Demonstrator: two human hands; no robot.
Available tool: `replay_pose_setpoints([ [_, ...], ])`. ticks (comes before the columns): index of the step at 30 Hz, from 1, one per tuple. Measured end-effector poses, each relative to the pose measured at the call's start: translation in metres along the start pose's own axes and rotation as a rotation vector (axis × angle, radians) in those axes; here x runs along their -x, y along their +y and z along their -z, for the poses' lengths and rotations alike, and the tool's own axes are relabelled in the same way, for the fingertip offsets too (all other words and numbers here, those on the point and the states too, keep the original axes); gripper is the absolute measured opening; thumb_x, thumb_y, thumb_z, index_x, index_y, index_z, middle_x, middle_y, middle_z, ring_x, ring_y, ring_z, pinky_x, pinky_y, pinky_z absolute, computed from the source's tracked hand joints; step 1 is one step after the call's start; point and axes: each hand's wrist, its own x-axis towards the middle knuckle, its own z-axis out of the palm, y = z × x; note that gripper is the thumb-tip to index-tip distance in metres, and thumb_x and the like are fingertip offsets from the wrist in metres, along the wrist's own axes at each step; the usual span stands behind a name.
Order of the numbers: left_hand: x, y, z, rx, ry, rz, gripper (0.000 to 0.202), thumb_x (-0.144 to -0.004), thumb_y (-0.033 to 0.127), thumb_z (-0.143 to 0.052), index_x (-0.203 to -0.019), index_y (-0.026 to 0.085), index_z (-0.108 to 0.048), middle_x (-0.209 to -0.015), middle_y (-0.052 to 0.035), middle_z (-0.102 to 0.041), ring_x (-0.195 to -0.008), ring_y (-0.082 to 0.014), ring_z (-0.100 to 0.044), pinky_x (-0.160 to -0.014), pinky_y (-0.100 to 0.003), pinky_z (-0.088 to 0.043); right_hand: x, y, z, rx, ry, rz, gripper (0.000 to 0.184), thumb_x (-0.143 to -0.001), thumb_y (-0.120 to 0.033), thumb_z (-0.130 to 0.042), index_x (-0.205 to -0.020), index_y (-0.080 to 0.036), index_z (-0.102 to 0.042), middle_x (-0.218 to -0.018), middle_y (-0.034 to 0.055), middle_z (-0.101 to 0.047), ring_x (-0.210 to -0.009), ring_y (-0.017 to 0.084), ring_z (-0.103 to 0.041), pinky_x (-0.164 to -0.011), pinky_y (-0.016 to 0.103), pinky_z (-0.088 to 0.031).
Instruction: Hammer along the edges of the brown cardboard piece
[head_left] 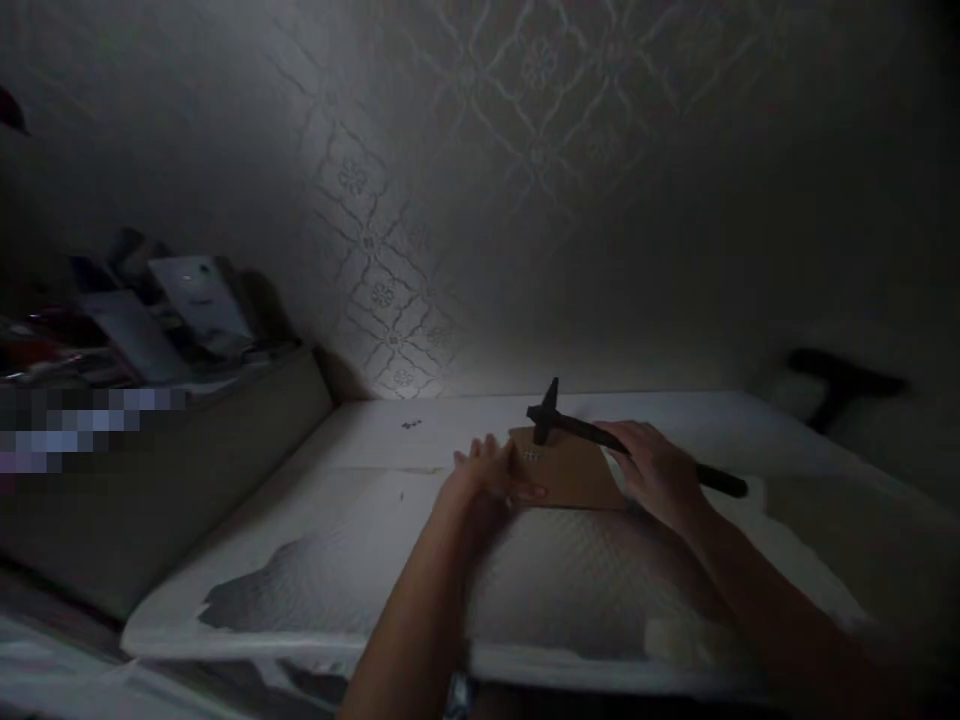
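A brown flat board [574, 475], wood or cardboard, lies on the white table. My left hand [484, 475] grips its left side, the thumb across the near left corner and other fingers spread past the edge. Several tiny shiny pieces [531, 455], perhaps nails, show on the board close to that hand. My right hand [656, 465] is wrapped around the dark handle of a hammer [581, 428]. The hammer's head is over the board's far left part; whether it touches cannot be made out. The handle's end sticks out right of my hand.
Several small dark bits [411, 425] lie on the white table [375, 440] to the left. A cabinet [247, 440] with boxes and clutter on top borders the left side. Behind stands a patterned wall [525, 250]. A dark T-shaped shape [844, 380] shows at right. The light is dim.
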Motion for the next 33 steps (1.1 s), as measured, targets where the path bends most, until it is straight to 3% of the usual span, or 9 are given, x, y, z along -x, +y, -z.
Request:
replay_pose_setpoints([
  [7, -0.0021, 0.0014, -0.0021, 0.000, 0.031, -0.008, 0.109, -0.066, 0.064, -0.066, -0.150, 0.022, -0.010, -0.155, -0.0192, 0.000, -0.140, -0.0414, 0.002, -0.105, -0.066, -0.006, 0.0015, 0.0022, -0.0006, -0.003, -0.042, 0.027, 0.037, -0.085, -0.014, -0.039, -0.116, -0.022, -0.056, -0.109, 0.0068, -0.064, -0.103, 0.024, -0.057, -0.086, 0.036, -0.047],
  [21, -0.0009, 0.0012, 0.0002, -0.078, -0.011, -0.018, 0.113, -0.065, 0.078, -0.054, -0.150, 0.021, -0.005, -0.155, -0.0184, 0.003, -0.140, -0.0414, 0.002, -0.106, -0.066, -0.009, 0.0041, 0.0084, -0.0044, -0.034, 0.047, 0.004, 0.037, -0.083, -0.014, -0.042, -0.116, -0.022, -0.057, -0.105, 0.0065, -0.066, -0.098, 0.023, -0.060, -0.081, 0.036, -0.049],
  [33, -0.0038, 0.0008, -0.0012, -0.098, 0.003, -0.010, 0.110, -0.066, 0.074, -0.056, -0.149, 0.023, -0.006, -0.155, -0.0184, 0.001, -0.140, -0.0405, 0.000, -0.106, -0.066, -0.011, 0.0055, 0.0081, -0.0077, -0.083, 0.023, -0.003, 0.039, -0.082, -0.014, -0.044, -0.117, -0.025, -0.057, -0.105, 0.0058, -0.067, -0.098, 0.023, -0.061, -0.081, 0.036, -0.050],
])
